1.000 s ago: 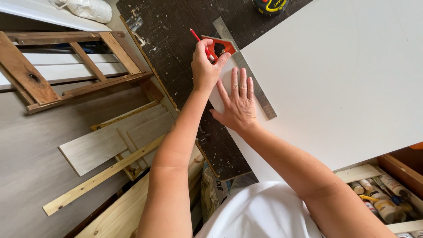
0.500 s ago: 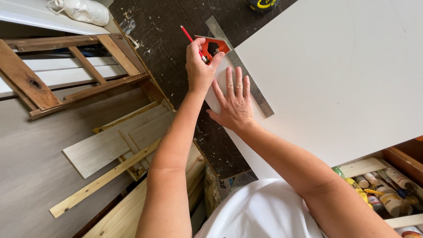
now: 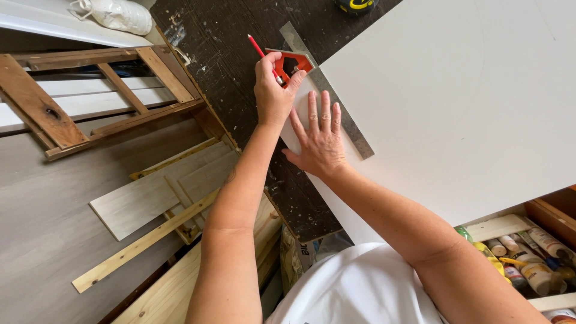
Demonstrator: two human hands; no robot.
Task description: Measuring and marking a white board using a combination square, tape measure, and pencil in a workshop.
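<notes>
At the near corner of the white board [image 3: 456, 102], the left hand [image 3: 273, 90] is closed around a red pencil [image 3: 262, 55], its fingers pinching the shaft low down so the tip sits against the orange head of a combination square [image 3: 292, 63]; the thumb also rests on that head. The right hand [image 3: 321, 139] lies open and flat on the board, fingers spread and pointing away from the body, their tips just beside the steel blade [image 3: 336, 105] of the square, which runs diagonally along the board close to its edge. Compared with half a second ago, almost nothing has shifted: pencil, square and both hands keep the same pose, and only the view has drifted slightly. Against the frame a second back, the whole group sits a little higher and further left in view, which looks like head movement rather than hand movement. This steadiness suggests the marking along the square is being held in place, not swept along. Beneath the board lies a dark, paint-flecked worktop [image 3: 240, 78], with a yellow-and-black tape measure [image 3: 359, 5] at the top edge. Further out, wooden frames and planks [image 3: 114, 78] rest on the grey floor at left, and paint bottles [image 3: 528, 264] fill a wooden tray at lower right.
</notes>
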